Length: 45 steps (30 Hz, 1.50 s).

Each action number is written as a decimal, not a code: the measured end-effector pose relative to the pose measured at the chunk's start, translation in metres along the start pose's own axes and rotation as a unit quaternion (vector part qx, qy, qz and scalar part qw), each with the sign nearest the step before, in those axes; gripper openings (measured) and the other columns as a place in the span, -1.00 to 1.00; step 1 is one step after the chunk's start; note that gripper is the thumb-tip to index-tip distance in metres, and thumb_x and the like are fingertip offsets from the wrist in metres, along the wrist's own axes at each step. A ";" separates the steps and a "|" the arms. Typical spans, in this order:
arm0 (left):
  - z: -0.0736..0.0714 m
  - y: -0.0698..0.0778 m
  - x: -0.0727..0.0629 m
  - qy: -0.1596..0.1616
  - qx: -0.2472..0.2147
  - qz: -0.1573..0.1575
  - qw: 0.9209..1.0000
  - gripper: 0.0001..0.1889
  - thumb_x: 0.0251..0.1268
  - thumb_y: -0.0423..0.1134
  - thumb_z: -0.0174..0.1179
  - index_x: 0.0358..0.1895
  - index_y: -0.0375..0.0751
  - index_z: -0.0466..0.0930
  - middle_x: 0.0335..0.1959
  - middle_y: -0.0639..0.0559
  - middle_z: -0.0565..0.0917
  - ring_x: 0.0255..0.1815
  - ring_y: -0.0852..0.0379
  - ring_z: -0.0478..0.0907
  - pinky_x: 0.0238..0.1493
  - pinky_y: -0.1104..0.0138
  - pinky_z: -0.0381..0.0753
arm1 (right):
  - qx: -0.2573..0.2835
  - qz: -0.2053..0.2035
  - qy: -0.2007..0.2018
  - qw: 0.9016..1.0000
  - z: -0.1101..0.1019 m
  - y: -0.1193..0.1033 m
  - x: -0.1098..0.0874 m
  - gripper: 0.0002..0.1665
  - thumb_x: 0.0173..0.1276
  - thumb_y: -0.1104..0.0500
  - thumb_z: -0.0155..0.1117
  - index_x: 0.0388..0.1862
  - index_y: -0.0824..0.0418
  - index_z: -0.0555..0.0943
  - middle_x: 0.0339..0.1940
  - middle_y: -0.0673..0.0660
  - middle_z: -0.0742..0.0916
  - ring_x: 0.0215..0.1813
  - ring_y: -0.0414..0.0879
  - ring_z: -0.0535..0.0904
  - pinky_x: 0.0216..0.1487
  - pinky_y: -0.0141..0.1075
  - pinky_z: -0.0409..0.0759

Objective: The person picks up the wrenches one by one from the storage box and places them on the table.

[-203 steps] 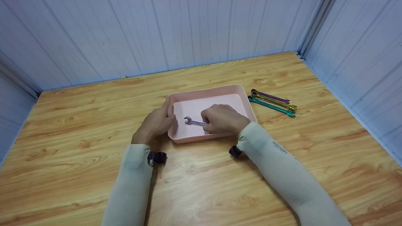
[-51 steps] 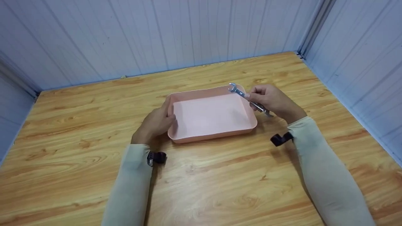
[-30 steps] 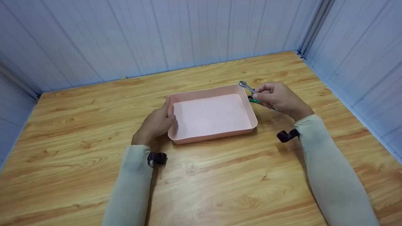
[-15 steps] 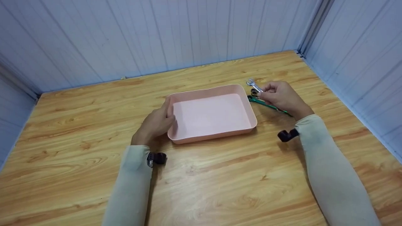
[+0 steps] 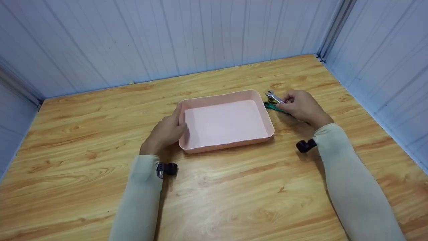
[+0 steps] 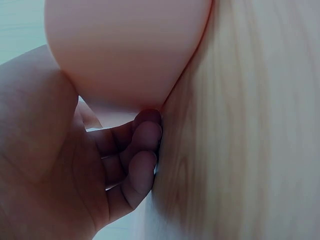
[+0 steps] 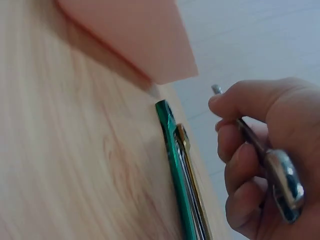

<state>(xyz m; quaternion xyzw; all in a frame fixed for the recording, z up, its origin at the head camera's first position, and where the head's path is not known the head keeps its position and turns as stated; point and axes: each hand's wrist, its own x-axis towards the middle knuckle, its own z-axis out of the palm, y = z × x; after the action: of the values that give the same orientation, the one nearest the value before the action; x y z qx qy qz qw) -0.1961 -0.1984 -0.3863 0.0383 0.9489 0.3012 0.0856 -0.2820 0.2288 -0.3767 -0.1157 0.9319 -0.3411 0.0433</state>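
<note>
My left hand [image 5: 167, 130] grips the left wall of the pink tray [image 5: 226, 146], thumb over the rim and fingers curled against the outside near the table, as the left wrist view shows. To the tray's right, my right hand [image 5: 301, 105] holds a silver wrench [image 5: 275, 97] between thumb and curled fingers. In the right wrist view this silver wrench [image 7: 285, 182] crosses the palm, one end by the thumb tip. Below that hand lie a green wrench [image 7: 172, 150] and a gold wrench [image 7: 192, 175] side by side, with a silvery strip between them. The hand hides much of both in the head view.
The wood-grain table [image 5: 214, 194] spreads around the tray. A pale panelled wall [image 5: 200, 36] stands along the back edge, and another wall [image 5: 384, 77] runs down the right side. Small black cameras [image 5: 169, 169] sit at both wrists.
The silver wrench has gone from inside the tray to the wrenches on its right, lowering slightly in the last half second. The purple wrench no longer shows. My left hand keeps its place.
</note>
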 end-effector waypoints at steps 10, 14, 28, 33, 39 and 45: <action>0.001 0.000 0.001 0.004 -0.002 0.004 1.000 -0.20 0.51 -0.05 -0.11 0.65 0.01 -0.34 -0.05 -0.30 0.62 -0.10 -0.11 0.50 -0.01 0.07 0.39 | -0.071 -0.011 -0.018 0.997 0.000 0.001 0.001 -0.71 0.41 0.01 0.30 -0.22 0.24 0.68 -0.24 0.18 0.69 -0.24 0.04 0.52 -0.23 -0.13 0.42; 0.001 -0.001 0.001 0.004 0.001 0.010 1.000 -0.20 0.51 -0.05 -0.11 0.64 0.02 -0.35 -0.09 -0.32 0.63 -0.11 -0.11 0.50 0.00 0.06 0.40 | -0.087 0.009 -0.033 0.996 -0.001 0.000 0.000 -0.70 0.41 0.00 0.29 -0.15 0.23 0.67 -0.20 0.20 0.69 -0.22 0.06 0.53 -0.23 -0.12 0.42; 0.000 -0.001 0.002 -0.003 -0.001 -0.001 1.000 -0.20 0.50 -0.07 -0.11 0.65 0.02 -0.36 0.29 -0.31 0.49 0.13 -0.09 0.49 0.19 0.03 0.39 | -0.176 0.021 -0.071 0.982 -0.013 -0.007 -0.006 -0.71 0.35 0.03 0.33 -0.06 0.15 0.75 -0.10 0.17 0.73 -0.19 0.07 0.56 -0.15 0.01 0.48; 0.000 0.000 0.004 -0.005 0.001 -0.005 1.000 -0.18 0.49 -0.08 -0.09 0.65 -0.01 -0.36 0.45 -0.26 0.34 0.29 -0.07 0.42 0.31 -0.01 0.34 | -0.192 0.019 -0.084 0.978 -0.015 -0.005 -0.007 -0.71 0.35 0.02 0.36 -0.04 0.13 0.76 -0.10 0.14 0.73 -0.21 0.06 0.55 -0.16 -0.01 0.46; 0.000 0.003 0.004 -0.008 -0.002 -0.011 1.000 -0.18 0.50 -0.08 -0.10 0.64 0.01 -0.38 0.46 -0.25 0.32 0.21 -0.05 0.43 0.29 0.01 0.34 | -0.207 0.025 -0.087 0.974 -0.017 -0.004 -0.008 -0.75 0.36 0.03 0.34 -0.06 0.09 0.76 -0.13 0.13 0.72 -0.25 0.05 0.54 -0.19 -0.02 0.44; 0.000 0.003 0.004 -0.007 -0.004 -0.022 1.000 -0.19 0.50 -0.06 -0.11 0.64 0.05 -0.37 0.45 -0.22 0.34 0.12 -0.07 0.43 0.19 0.04 0.37 | -0.217 0.027 -0.087 0.972 -0.019 -0.005 -0.010 -0.74 0.38 0.04 0.32 -0.05 0.09 0.77 -0.10 0.16 0.73 -0.23 0.05 0.53 -0.16 0.00 0.44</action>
<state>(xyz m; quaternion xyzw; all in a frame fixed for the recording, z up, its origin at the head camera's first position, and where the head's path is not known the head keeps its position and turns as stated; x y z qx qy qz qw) -0.2001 -0.1953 -0.3855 0.0192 0.9477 0.3029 0.0990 -0.2746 0.2387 -0.3590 -0.1262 0.9791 -0.1183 0.1073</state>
